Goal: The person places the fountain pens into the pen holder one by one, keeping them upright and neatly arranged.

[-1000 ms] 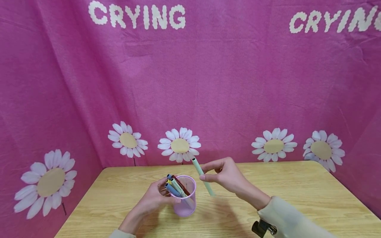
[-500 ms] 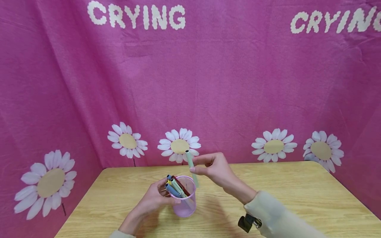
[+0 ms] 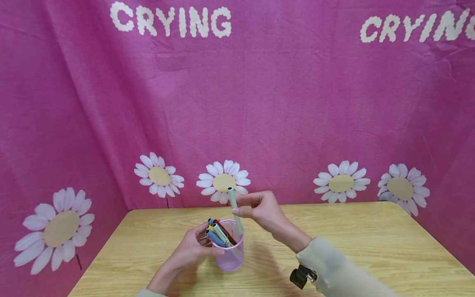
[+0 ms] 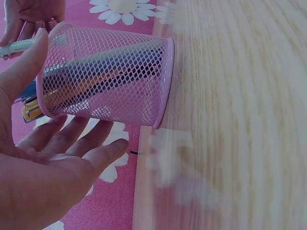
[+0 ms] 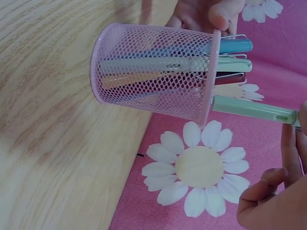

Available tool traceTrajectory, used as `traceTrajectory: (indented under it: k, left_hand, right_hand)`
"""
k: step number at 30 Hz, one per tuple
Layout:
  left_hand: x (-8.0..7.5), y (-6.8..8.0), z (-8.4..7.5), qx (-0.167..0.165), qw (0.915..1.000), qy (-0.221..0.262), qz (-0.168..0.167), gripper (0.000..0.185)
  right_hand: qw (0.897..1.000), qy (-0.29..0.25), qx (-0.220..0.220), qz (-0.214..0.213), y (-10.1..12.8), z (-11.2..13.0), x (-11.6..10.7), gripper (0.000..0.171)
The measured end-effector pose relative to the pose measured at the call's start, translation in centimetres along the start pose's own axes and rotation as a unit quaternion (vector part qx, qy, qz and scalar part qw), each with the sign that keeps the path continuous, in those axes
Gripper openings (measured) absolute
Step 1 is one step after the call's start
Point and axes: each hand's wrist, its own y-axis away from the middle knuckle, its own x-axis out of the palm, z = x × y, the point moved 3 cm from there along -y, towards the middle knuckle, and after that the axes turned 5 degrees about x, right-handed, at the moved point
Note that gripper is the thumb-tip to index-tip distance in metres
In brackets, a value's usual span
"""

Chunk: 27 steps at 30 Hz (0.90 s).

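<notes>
A pink mesh pen cup (image 3: 231,260) stands upright on the wooden table. My left hand (image 3: 191,248) holds it near the rim, thumb on one side and fingers on the other. Several pens (image 3: 217,234) lean together inside, among them blue, yellow, dark red and pale green ones with clips, seen in the right wrist view as a pale green pen (image 5: 235,64) between a blue and a red one. My right hand (image 3: 265,212) pinches another light green pen (image 5: 254,109) by its upper part. That pen's lower end is right at the cup's rim.
The light wood table (image 3: 356,243) runs back to a pink cloth (image 3: 282,103) with white daisies and lettering, which also hangs along both sides. A black device (image 3: 302,276) is strapped at the right sleeve.
My right hand has moved left with the light green pen, bringing its lower end from beside the cup to over the rim. The left hand and the cup have stayed in place.
</notes>
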Motion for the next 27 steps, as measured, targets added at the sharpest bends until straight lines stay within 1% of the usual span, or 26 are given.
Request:
traceTrajectory:
  k: [4,11,17,22,27]
  left_hand:
    - [-0.2,0.2,0.0,-0.006,0.9999,0.009,0.001,0.086]
    - [-0.6,0.3,0.0,-0.006,0.9999,0.011,0.009,0.087]
    - [-0.9,0.3,0.3,-0.027,0.9995,0.016,-0.003,0.086]
    - [-0.9,0.4,0.3,-0.030,0.9994,0.015,-0.011,0.086]
    - [-0.9,0.5,0.3,-0.031,0.9993,0.018,-0.011,0.086]
  right_hand:
    - [1.000,-0.003,0.007,-0.002,-0.1,-0.4,0.2,0.026]
    - [1.000,-0.011,0.013,-0.009,-0.2,-1.0,0.4,0.027]
    - [1.000,-0.010,0.017,-0.016,-0.2,-1.3,0.6,0.027]
    - [0.999,-0.004,0.027,-0.019,-0.2,-1.6,0.7,0.027]
    - [0.999,-0.001,0.033,-0.021,-0.1,-2.0,0.8,0.027]
